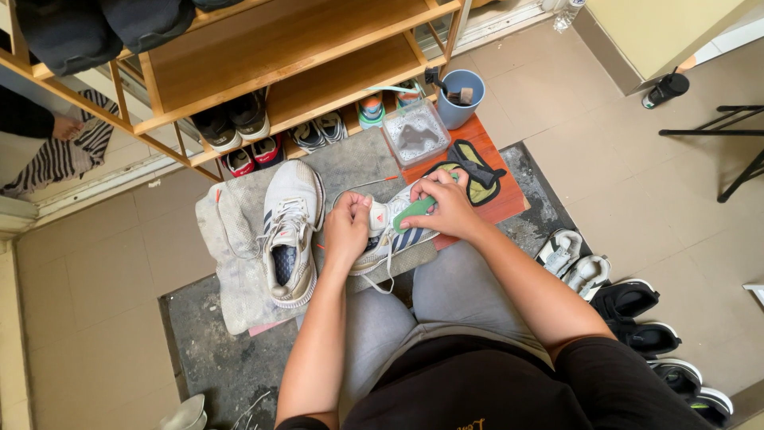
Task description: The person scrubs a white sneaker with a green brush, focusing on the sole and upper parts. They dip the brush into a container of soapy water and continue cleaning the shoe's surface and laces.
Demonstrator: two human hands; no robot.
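**Gripping a sneaker, green brush pressed to its side**

Steadying the white sneaker (391, 231) at its heel end with the left hand (347, 228), fingers clenched around the rim. Pressing a green brush (414, 213) against the upper with the right hand (448, 205), closed tight on the handle. Lying slantwise over the lap, toe pointing away to the right, long axis running from left hand to right hand. Resting just left, on a grey cloth (231, 263): the second sneaker (291, 232). Crowding the far edge: a plastic tub (416, 134) and blue cup (461, 98); leaving open floor to the right.
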